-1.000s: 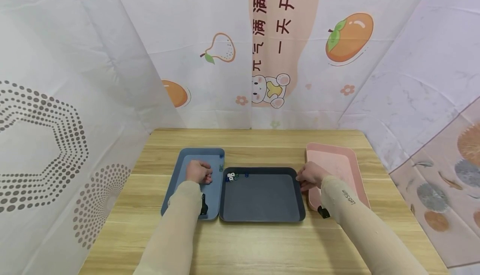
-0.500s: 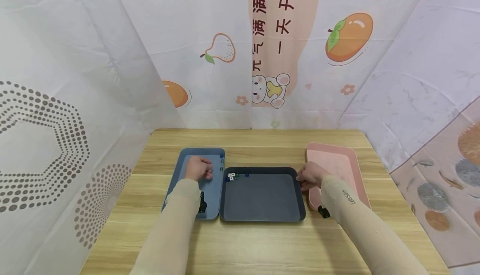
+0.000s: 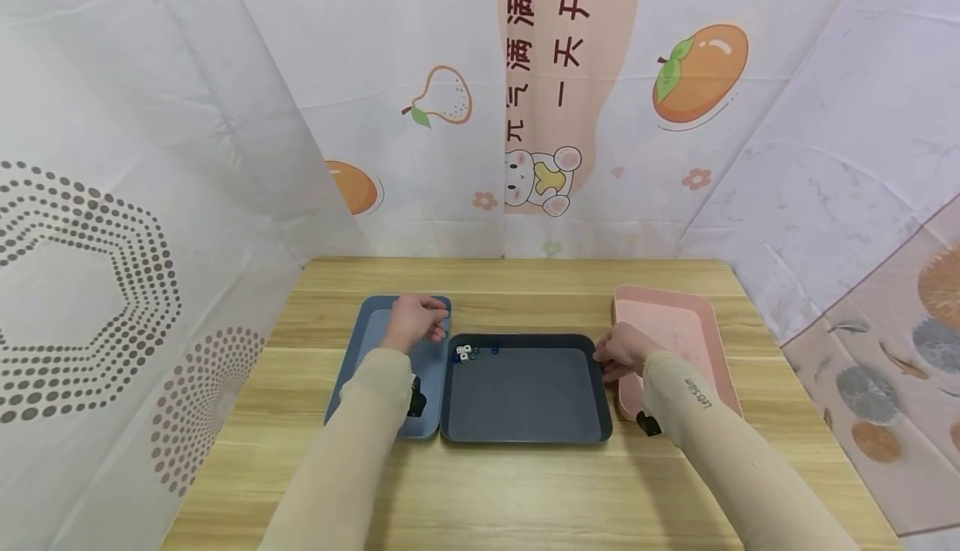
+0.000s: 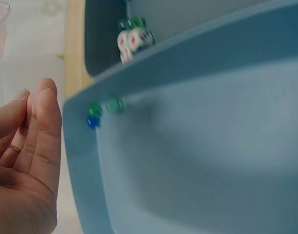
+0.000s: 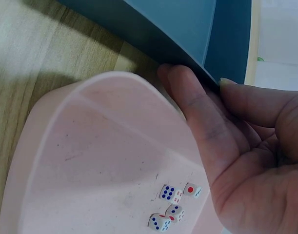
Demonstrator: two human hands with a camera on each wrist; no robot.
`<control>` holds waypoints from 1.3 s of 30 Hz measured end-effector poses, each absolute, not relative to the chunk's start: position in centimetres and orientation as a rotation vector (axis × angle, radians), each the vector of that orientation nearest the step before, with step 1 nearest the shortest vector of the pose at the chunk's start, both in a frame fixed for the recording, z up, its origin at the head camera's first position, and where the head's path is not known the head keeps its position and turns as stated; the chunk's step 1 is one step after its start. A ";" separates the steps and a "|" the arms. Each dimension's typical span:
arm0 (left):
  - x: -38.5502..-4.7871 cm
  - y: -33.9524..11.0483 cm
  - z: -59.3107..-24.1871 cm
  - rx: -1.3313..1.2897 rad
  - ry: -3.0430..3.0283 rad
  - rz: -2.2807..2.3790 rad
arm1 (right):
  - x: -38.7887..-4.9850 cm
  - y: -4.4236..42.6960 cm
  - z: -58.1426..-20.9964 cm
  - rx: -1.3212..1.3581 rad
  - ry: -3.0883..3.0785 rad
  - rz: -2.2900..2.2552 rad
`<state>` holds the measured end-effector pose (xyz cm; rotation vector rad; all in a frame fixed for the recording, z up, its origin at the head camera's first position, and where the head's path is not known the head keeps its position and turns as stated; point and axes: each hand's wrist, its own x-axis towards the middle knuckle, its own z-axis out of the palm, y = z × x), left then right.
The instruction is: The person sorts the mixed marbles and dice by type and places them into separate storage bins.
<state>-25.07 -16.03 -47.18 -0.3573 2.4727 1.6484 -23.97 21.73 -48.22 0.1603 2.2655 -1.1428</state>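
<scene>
My left hand is over the far right corner of the blue tray. In the left wrist view its fingers extend with the thumb close to them, and no object shows between them. Beside them in the tray corner lie a green marble, a blue marble and a pale green marble. With thumb and fingers, my right hand pinches the right rim of the dark grey-blue tray. White dice and a few marbles sit along that tray's far left side.
To the right stands a pink tray with several dice in it, partly under my right arm. All the trays stand on a wooden table. A printed curtain hangs behind it.
My left hand has moved away from me and to the right, from the middle of the blue tray to its far right corner, covering some marbles. My right hand has stayed put.
</scene>
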 end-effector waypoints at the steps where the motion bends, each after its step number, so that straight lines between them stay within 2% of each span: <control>1: -25.0 -15.7 -47.1 -0.349 2.460 1.661 | -24.0 21.8 -48.2 0.153 2.266 -1.140; 15: -23.8 -12.0 -46.5 -0.196 2.414 1.710 | -24.2 22.0 -48.5 0.129 2.275 -1.126; 39: -22.8 -9.6 -49.2 -0.155 2.355 1.673 | -23.7 21.7 -48.3 0.115 2.276 -1.170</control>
